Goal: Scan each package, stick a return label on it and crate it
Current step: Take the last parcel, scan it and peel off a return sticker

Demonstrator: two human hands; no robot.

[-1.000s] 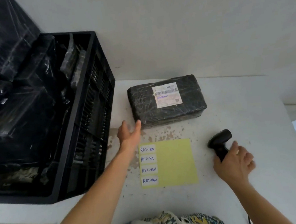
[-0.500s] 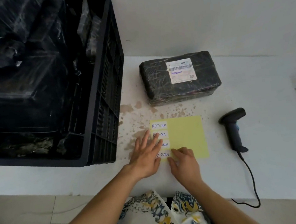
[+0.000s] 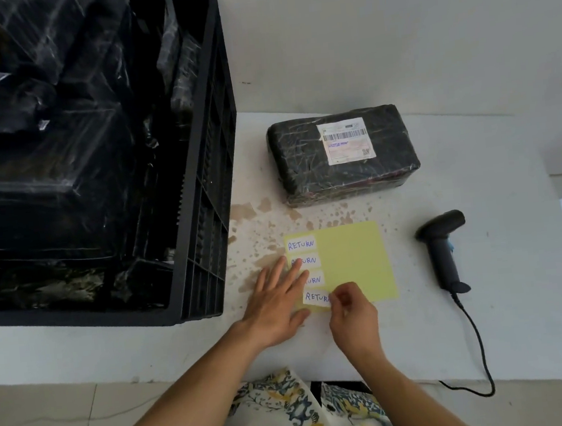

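White table (image 3: pixel 507 297): black-wrapped package (image 3: pixel 302 162) with barcode label at far centre; yellow sheet (image 3: pixel 352 257) near it, four RETURN labels down its left edge. Left hand (image 3: pixel 274 302) flat, fingers spread, pressing the sheet. Right hand (image 3: pixel 351 312) pinching the nearest return label (image 3: pixel 315 299). Scanner (image 3: pixel 443 252) lying right. Black crate (image 3: pixel 198 193) left, holding wrapped parcels.

White table (image 3: pixel 507 297) with brown stains (image 3: pixel 257 235) at 9 o'clock of centre. Patterned floral cloth (image 3: pixel 313 415) at 6 o'clock edge. Beige floor tiles (image 3: pixel 52 423) at 7 o'clock. White wall (image 3: pixel 392 30) at 12 o'clock.
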